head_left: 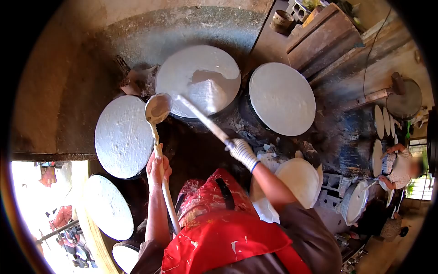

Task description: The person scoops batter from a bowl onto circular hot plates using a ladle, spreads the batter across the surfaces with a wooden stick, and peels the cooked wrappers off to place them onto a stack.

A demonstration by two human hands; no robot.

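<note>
My bare left hand point(159, 166) is wrapped around the long handle of a ladle point(158, 108), whose bowl is smeared with a pale coating. My right hand point(243, 153), in a striped knit glove, grips a pale wooden stick point(203, 116). The stick's far end lies over the near edge of a large round griddle point(175, 68) coated in white. On that griddle, a raised white peak point(209, 96) stands beside a greyish bare-looking patch; whether it is a folded sheet I cannot tell. The ladle's bowl hangs between this griddle and the white-topped round one point(121, 137) at left.
More white round tops stand around me: one point(282, 99) at right, one point(108, 208) at lower left. A pale round surface point(299, 180) sits below my right forearm. Farther right, another person point(399, 166) reaches toward a pan point(356, 203). A wall point(182, 23) rises behind the griddles.
</note>
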